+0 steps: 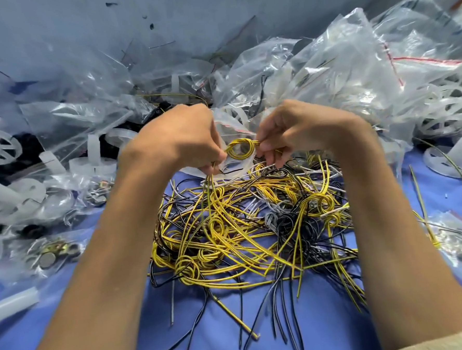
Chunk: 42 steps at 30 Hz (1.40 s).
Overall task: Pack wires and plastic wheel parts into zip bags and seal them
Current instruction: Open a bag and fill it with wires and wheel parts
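Both hands are raised over a tangled pile of yellow, black and white wires [254,227] on the blue table. My right hand [297,133] pinches a small coiled yellow wire loop [240,148] at its right side. My left hand [184,139] holds a clear zip bag [229,123] with a red seal line, along with the loop's left side. The coil sits at the bag's mouth. Translucent white plastic wheel parts [440,159] lie around the pile.
Heaps of clear plastic bags [339,68] fill the back and right. Bags with small metal motors [56,253] lie at the left, beside a white plastic tube [13,301]. The blue cloth [207,338] shows in front of the wires.
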Tool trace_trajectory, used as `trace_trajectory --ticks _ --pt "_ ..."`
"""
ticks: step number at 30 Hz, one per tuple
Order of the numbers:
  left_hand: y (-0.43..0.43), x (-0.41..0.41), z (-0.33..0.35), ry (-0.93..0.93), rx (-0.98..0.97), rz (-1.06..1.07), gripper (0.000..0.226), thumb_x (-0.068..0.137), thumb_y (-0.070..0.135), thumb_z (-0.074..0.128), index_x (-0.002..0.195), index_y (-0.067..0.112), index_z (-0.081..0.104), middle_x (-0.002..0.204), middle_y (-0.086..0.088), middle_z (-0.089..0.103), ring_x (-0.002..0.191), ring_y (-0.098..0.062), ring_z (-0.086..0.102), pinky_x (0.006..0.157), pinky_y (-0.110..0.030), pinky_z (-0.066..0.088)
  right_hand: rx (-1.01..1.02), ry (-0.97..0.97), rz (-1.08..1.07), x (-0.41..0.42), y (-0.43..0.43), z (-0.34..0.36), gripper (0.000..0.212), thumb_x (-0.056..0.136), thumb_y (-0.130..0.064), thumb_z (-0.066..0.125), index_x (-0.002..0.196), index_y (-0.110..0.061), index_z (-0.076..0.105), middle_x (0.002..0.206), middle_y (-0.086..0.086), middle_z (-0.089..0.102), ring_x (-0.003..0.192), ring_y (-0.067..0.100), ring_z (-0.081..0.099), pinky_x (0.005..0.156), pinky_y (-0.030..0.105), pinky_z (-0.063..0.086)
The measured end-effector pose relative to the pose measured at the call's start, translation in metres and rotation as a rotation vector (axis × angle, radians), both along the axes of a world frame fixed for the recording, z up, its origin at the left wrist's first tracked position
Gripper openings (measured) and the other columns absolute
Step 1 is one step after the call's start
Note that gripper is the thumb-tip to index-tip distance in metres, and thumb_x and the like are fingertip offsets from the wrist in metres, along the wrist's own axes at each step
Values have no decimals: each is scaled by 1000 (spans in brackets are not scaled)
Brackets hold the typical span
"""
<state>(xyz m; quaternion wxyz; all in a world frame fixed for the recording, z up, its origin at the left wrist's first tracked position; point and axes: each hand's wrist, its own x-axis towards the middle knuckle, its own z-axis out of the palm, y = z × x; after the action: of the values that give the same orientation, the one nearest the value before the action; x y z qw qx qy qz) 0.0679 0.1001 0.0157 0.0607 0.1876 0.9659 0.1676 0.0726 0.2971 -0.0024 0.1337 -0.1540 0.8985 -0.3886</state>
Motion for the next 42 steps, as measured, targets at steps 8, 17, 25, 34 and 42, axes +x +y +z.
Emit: trace_trajectory --ticks 8,17,25,34,42 --pt "10 2 -11 -63 51 -21 24 87 20 63 65 14 70 60 6 70 50 3 62 74 -25 54 -94 -80 -109 7 27 -9 14 87 -3 61 95 -4 71 81 2 75 64 6 69 44 9 41" --pt "17 0 -6 38 304 95 18 82 16 65 65 15 69 57 6 69 70 -5 69 79 -36 55 -337 -178 74 9 -1 1 31 74 -20 62 101 -5 67 101 1 73 89 20 71 63 18 55" --pt "15 6 3 -10 621 -7 11 88 10 64 79 15 60 68 -5 73 60 -11 71 62 -25 55 -479 -132 88 9 -7 -9 17 73 -33 64 75 -23 78 88 17 64 80 21 52 56 10 48" --pt "5 1 8 255 423 -33 17 77 25 75 68 28 61 69 12 64 52 9 59 48 -5 38 -568 -172 142 5 -15 -12 21 80 -29 59 87 -13 71 64 -3 59 62 9 57 47 11 39" --pt "-19 -8 9 239 102 -18 27 72 51 72 91 32 73 90 -1 48 84 -15 47 73 -24 36 -502 -211 74 4 -22 5 22 94 -2 45 106 9 60 74 6 59 65 8 66 60 16 54"
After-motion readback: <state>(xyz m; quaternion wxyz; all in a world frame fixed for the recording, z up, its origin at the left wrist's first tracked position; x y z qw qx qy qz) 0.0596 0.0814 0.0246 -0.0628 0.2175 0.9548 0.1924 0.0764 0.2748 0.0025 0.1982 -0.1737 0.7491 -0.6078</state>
